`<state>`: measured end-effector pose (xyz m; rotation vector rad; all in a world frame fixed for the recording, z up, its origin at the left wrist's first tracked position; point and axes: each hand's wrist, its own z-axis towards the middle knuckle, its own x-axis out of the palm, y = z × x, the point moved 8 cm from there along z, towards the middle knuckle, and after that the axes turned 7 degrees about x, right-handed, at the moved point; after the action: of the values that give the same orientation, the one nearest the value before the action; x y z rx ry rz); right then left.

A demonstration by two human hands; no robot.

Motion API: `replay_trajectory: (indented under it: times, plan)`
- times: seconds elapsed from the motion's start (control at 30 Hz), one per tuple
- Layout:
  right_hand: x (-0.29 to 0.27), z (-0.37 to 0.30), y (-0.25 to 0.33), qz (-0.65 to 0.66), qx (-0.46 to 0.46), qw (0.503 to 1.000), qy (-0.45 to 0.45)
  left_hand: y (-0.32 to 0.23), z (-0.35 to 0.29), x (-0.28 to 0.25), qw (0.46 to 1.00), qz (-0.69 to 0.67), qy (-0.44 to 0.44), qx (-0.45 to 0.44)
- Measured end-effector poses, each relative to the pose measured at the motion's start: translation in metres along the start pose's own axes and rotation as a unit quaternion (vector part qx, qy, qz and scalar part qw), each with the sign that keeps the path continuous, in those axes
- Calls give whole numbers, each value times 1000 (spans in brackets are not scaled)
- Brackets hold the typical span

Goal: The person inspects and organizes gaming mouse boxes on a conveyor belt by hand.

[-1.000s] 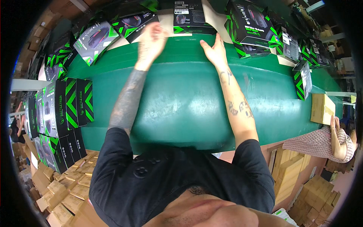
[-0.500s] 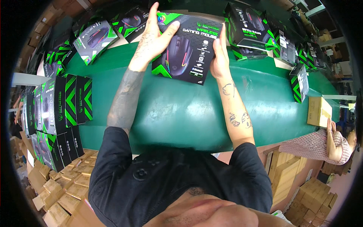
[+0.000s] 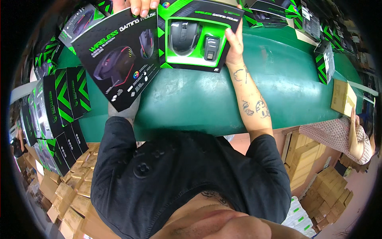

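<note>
A black and green gaming mouse box point(image 3: 165, 59) is held up over the green table, its front flap point(image 3: 119, 59) swung out to the left. My left hand point(image 3: 137, 6) grips the flap's top edge, fingers curled over it; the flap covers most of my left forearm. On the box's right side, my right hand point(image 3: 235, 46) clasps the edge with the thumb in front. Through the clear window show a black mouse point(image 3: 184, 38) and, beside it, a small black USB receiver piece point(image 3: 211, 48).
Stacked mouse boxes point(image 3: 59, 97) stand at the table's left edge. More boxes lie along the far side, with one upright box point(image 3: 324, 61) at right. A co-worker's hand point(image 3: 353, 115) touches a brown carton point(image 3: 343, 99). Cartons point(image 3: 73, 191) fill the lower left floor.
The box's front flap has been opened to the left by my left hand, uncovering the mouse and receiver. My right hand keeps its hold on the right edge.
</note>
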<state>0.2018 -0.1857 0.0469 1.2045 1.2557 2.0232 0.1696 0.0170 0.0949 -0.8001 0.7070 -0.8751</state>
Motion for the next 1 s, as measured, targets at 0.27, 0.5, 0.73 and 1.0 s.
replay_trajectory:
  times: [0.27, 0.5, 0.73, 1.0]
  plan:
    - [-15, -2, -5, 77, 33, 996, -21, 5, 4, 6, 1000, 14, 10, 1]
    - [-11, 13, -13, -57, 159, 983, -65, 72, -3, -8, 969, -161, 27, -185]
    - [-102, 16, 135, -346, -268, 793, -423, 8, 67, -60, 880, 384, -173, 220]
    - [-148, 67, 91, -167, 80, 936, -301, 38, 71, 115, 991, -19, 60, -114]
